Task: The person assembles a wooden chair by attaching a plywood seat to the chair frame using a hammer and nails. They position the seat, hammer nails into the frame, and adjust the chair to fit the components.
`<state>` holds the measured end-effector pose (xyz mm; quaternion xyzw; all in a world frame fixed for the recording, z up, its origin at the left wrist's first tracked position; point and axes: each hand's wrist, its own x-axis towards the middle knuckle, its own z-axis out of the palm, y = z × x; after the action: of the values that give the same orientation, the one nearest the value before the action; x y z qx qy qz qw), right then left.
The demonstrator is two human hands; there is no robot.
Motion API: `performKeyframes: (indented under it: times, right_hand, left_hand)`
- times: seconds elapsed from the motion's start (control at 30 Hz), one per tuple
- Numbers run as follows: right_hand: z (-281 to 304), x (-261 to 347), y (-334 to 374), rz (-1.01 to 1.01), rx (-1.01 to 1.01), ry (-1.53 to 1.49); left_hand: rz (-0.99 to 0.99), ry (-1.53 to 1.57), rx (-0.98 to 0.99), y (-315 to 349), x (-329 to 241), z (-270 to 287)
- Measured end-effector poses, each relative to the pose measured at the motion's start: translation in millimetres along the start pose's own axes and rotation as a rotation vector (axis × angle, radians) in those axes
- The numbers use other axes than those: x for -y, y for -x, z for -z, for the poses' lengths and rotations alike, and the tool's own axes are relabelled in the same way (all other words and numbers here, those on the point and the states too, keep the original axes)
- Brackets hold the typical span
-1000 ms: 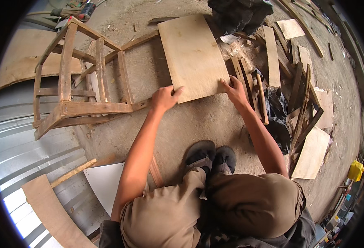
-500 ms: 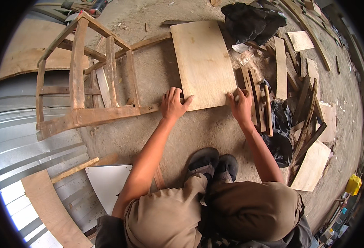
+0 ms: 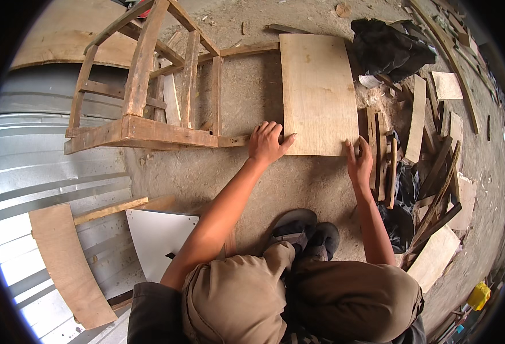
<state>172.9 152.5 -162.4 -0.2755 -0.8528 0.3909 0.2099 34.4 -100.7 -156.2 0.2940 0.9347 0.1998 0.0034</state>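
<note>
A pale plywood panel (image 3: 319, 92) lies over the right end of a wooden frame (image 3: 169, 136), which looks like a chair frame resting on the floor. My left hand (image 3: 268, 143) is at the panel's near left corner. Its fingers bend over the frame's rail and its thumb presses on the panel edge. At the near right corner, my right hand (image 3: 359, 163) has its thumb on the panel and its fingers curled along the side. The undersides of both grips are hidden.
Wood strips (image 3: 385, 155) and black plastic (image 3: 400, 226) lie right of the panel, with a black bag (image 3: 393, 49) beyond. Corrugated metal sheet (image 3: 52, 166), a curved plywood piece (image 3: 72, 266) and a white board (image 3: 158, 238) are at left. My shoes (image 3: 324, 241) are close below.
The view has shifted, so the frame, panel and hands all appear further right. Both hands stay at the panel's near corners, and the panel keeps about the same place on the frame.
</note>
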Motion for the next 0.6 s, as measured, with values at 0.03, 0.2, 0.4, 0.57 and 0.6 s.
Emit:
performKeyframes:
  times: [0.03,0.2,0.4,0.57,0.6]
  right_hand:
    - [-0.7,-3.3,-1.6,0.008,0.004,-0.011]
    - [-0.3,-13.3,-11.1,-0.016,0.149,0.044]
    - [9.1,0.7,-20.3,0.218,0.063,0.245]
    - [30.4,33.1,-113.4,0.333,0.111,0.147]
    - [28.3,29.0,-139.5,0.37,0.174,0.139]
  left_hand:
    - [0.005,-0.007,0.041,-1.5,-0.4,0.5]
    - [-0.019,0.004,0.023,-1.4,2.1,-4.5]
    - [-0.038,-0.097,0.037,1.3,2.9,-20.9]
    - [-0.095,-0.122,-0.155,6.0,11.4,-28.1]
    - [-0.093,-0.114,-0.15,6.0,8.9,-31.4]
